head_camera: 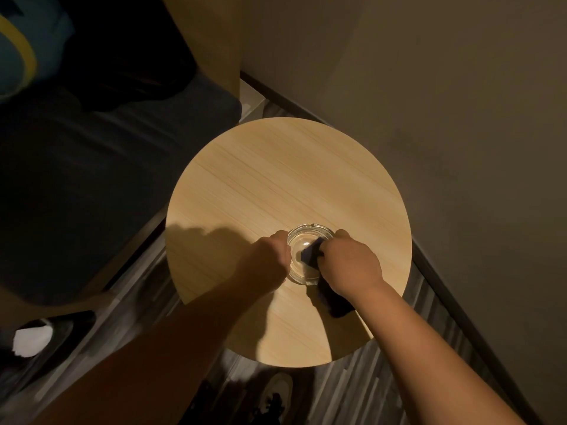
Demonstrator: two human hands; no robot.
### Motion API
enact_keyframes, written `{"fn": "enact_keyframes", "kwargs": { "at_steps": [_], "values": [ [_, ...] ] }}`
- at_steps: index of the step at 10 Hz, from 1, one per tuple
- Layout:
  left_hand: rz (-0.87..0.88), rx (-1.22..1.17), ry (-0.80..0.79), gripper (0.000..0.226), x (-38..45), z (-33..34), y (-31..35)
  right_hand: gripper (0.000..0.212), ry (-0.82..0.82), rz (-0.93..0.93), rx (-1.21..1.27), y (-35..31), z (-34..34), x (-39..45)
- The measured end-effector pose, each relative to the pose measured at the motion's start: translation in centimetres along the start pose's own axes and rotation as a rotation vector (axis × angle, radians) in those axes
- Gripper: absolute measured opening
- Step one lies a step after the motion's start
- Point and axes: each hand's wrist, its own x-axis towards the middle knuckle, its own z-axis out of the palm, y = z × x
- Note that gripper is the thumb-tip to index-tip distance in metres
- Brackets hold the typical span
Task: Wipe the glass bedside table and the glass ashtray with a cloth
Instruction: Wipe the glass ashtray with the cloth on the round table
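your left hand (270, 256) is curled around the left wall of the glass ashtray (306, 256), steadying it on the round, wood-grained bedside table (276, 185), and the ashtray sits right between your two hands. your right hand (349, 262) grips a dark cloth (310, 254), pressing one end down into the ashtray's bowl. the rest of the cloth trails out beneath your right wrist onto the tabletop.
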Motion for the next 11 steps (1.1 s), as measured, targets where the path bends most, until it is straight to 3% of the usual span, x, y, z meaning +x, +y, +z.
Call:
{"fn": "enact_keyframes", "kwargs": {
  "at_steps": [1, 3, 5, 6, 7, 8, 9, 10, 11],
  "values": [
    [0.046, 0.006, 0.027, 0.022, 0.1, 0.3, -0.4, 0.022, -0.055, -0.048, -0.032, 0.3, 1.3, 0.0],
    [0.267, 0.0, 0.105, 0.027, 0.5, -0.9, -0.3, 0.026, 0.012, -0.214, 0.061, 0.9, 2.9, -0.5],
    [0.43, 0.286, 0.035, 0.025, 1.7, -0.2, -2.8, 0.015, 0.009, -0.33, 0.432, 2.1, 3.7, -0.5],
    [0.542, 0.27, 0.042, 0.027, 1.6, -1.0, -2.6, 0.016, -0.045, -0.262, 0.828, 3.8, 3.0, -1.6],
    [0.505, 0.271, 0.057, 0.019, 1.7, -1.1, -2.6, 0.018, -0.022, -0.126, 1.157, 5.9, 3.6, -2.9],
    [0.252, 0.274, 0.004, 0.02, 1.2, -1.3, -1.6, 0.02, 0.034, 0.032, 1.408, 6.9, 4.7, -3.8],
    [-0.023, 0.144, 0.071, 0.026, 0.4, -1.5, -0.5, 0.021, 0.088, 0.172, 1.598, 6.8, 5.8, -3.9],
    [0.156, 0.26, 0.284, 0.024, -0.7, -0.9, 0.1, 0.02, 0.159, 0.251, 1.708, 6.3, 6.5, -3.4],
    [0.397, 0.359, 0.235, 0.03, -2.4, 1.1, 1.1, 0.02, 0.243, 0.358, 1.65, 6.0, 7.0, -2.6]
  ]
}}
